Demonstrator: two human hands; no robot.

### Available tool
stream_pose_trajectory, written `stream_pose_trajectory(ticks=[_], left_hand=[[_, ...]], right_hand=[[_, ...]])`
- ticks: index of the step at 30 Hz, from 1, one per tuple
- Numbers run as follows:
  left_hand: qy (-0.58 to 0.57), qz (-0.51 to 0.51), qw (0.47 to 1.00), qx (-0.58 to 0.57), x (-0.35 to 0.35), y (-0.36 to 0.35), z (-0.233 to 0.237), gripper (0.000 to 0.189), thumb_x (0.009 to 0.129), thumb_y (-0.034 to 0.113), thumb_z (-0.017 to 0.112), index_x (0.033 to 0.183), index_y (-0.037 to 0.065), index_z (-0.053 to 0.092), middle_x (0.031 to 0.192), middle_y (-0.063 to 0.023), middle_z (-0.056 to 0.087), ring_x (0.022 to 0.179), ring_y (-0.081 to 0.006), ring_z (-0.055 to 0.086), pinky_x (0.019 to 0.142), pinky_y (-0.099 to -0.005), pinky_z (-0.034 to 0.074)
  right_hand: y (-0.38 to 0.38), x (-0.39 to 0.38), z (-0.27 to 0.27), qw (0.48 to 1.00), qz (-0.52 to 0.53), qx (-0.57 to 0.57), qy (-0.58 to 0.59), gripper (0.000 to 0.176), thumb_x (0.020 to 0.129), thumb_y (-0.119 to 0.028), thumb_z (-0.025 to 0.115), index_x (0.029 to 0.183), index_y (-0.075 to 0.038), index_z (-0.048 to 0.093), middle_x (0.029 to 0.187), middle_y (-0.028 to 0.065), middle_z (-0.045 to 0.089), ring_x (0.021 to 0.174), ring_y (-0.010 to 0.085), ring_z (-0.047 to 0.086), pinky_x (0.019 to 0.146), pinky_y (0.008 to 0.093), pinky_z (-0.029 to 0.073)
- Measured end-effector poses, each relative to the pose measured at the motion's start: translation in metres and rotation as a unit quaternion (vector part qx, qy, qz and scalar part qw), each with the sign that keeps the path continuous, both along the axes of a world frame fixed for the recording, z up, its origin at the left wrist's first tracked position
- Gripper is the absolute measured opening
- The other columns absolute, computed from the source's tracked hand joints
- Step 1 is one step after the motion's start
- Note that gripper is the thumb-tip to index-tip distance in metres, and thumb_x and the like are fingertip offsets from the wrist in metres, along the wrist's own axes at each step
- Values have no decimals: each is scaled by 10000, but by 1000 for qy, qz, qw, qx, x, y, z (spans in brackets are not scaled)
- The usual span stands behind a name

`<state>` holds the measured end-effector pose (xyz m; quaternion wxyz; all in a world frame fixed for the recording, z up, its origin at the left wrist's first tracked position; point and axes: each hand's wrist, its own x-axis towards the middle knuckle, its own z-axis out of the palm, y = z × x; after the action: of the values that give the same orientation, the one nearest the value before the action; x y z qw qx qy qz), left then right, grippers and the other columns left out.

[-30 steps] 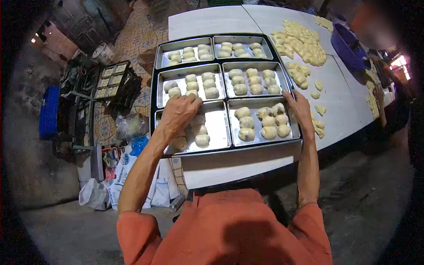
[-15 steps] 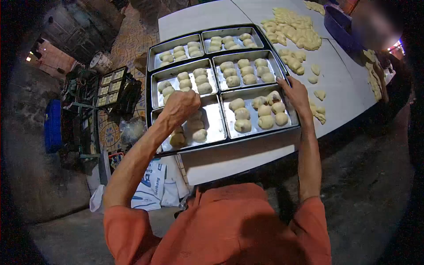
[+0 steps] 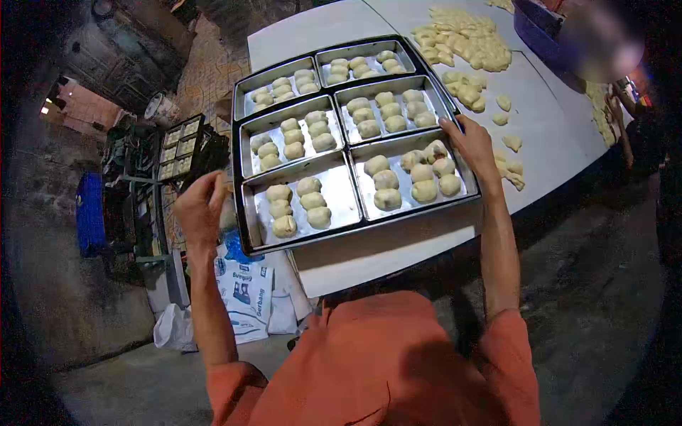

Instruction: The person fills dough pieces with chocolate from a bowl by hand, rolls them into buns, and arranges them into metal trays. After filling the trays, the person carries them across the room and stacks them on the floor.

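Note:
A large dark-edged baking tray (image 3: pixel 349 148) holds several rectangular metal pans, with rows of pale dough balls in them. My right hand (image 3: pixel 472 148) grips its right rim, thumb on top and fingers partly hidden. My left hand (image 3: pixel 200 207) is in the air just left of the tray, fingers partly curled and thumb apart, with nothing visible in it. In the front left pan (image 3: pixel 341 188) lie two rows of dough balls (image 3: pixel 314 202), with bare metal to their right. The front right pan (image 3: pixel 403 202) has three rows, the rear balls uneven.
The white table (image 3: pixel 561 142) bears flattened dough pieces (image 3: pixel 469 39) and smaller scraps. A purple tub (image 3: pixel 536 32) stands at the far right, near another person's arm. On the left are a second filled tray (image 3: pixel 181 148), a blue crate (image 3: pixel 90 213) and printed white sacks (image 3: pixel 245 302).
My left hand has lifted away from the front left pan and moved left past the tray's edge, uncovering the dough balls. The right hand keeps its hold on the rim.

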<state>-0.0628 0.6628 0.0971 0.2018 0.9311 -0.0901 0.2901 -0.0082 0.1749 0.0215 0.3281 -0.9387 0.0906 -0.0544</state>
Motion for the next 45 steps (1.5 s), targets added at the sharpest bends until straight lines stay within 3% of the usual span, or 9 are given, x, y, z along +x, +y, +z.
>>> stream_pose_trajectory(ticks=[2, 6, 13, 18, 21, 25, 30, 37, 45], left_hand=[[148, 198, 969, 0, -33, 44, 0, 265, 895, 291, 733, 920, 28, 756, 734, -158, 699, 628, -183, 682, 578, -371, 498], [204, 219, 953, 44, -110, 125, -110, 335, 950, 370, 605, 947, 61, 736, 819, -190, 713, 780, -398, 685, 692, -458, 518], [553, 245, 785, -132, -239, 77, -244, 420, 867, 478, 665, 767, 85, 775, 667, -65, 716, 643, -226, 701, 620, -370, 508], [652, 57, 620, -433, -240, 46, -155, 344, 798, 164, 816, 1084, -7, 730, 973, -84, 738, 893, -163, 675, 779, -314, 532], [550, -215, 707, -389, -213, 24, -34, 393, 791, 185, 830, 1123, 8, 717, 1035, -71, 728, 950, -191, 691, 852, -317, 543], [423, -595, 572, -374, -167, -24, -12, 235, 853, 47, 751, 1087, 34, 747, 1154, -83, 672, 1026, -212, 641, 898, -309, 526], [362, -582, 644, -340, -149, -37, -8, 170, 839, 57, 743, 1009, 53, 752, 1137, -115, 670, 1005, -241, 665, 877, -297, 539], [243, -506, 763, -321, -123, -16, 18, 151, 783, 92, 777, 925, 41, 773, 1097, -139, 705, 1018, -291, 683, 834, -374, 555], [347, -396, 765, -371, -132, -54, 12, 167, 716, 171, 763, 772, 14, 759, 861, -141, 729, 819, -293, 696, 804, -394, 542]], right_hand=[[-2, 2, -5, 1000, 2, -7, -3, 612, 912, -561, 567, 1097, 8, 695, 917, 279, 701, 913, 451, 679, 825, 492, 510], [-3, 8, -4, 1000, 0, -14, 24, 617, 906, -543, 591, 1169, 9, 676, 950, 266, 709, 934, 404, 695, 833, 456, 517], [-4, -7, -4, 990, -56, 45, -125, 458, 923, -379, 651, 1192, -9, 668, 1032, 197, 725, 906, 275, 713, 825, 364, 527], [20, -96, 73, 949, -16, 311, -54, 408, 924, -278, 674, 1163, 53, 653, 1104, 136, 687, 1019, 208, 628, 931, 344, 487], [6, -162, 119, 824, 365, 433, -7, 646, 731, -399, 866, 1152, 50, 670, 1011, 174, 717, 933, 293, 700, 844, 424, 544], [22, -156, 142, 824, 432, 333, 154, 681, 696, -330, 885, 1200, 61, 646, 1020, 164, 720, 932, 269, 707, 861, 374, 547], [48, -163, 128, 902, 139, 356, 200, 488, 836, -115, 753, 1283, 16, 606, 1132, 114, 689, 1037, 166, 638, 942, 331, 507], [45, -192, 105, 899, 78, 381, 202, 417, 900, -127, 705, 1285, 0, 605, 1108, 101, 694, 1015, 149, 639, 914, 306, 515], [-11, -177, 86, 929, 51, 327, 166, 414, 926, -207, 703, 1279, -9, 614, 1090, 98, 696, 1012, 150, 642, 903, 309, 512]])
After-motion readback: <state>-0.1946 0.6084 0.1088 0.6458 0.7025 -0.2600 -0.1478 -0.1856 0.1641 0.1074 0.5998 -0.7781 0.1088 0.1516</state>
